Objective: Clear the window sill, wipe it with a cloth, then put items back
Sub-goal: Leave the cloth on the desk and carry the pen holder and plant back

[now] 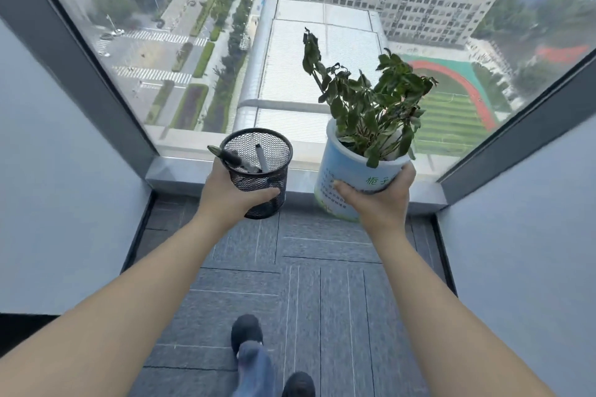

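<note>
Fingers of the left hand (230, 192) wrap a black mesh pen holder (261, 171) carrying two markers (240, 162); the right hand (375, 198) grips a white pot (345, 177) with a drooping green plant (367, 100). Both are held in the air just in front of the grey window sill (180, 172), above grey carpet tiles (322, 284), between pale walls, with glass overlooking city buildings.
</note>
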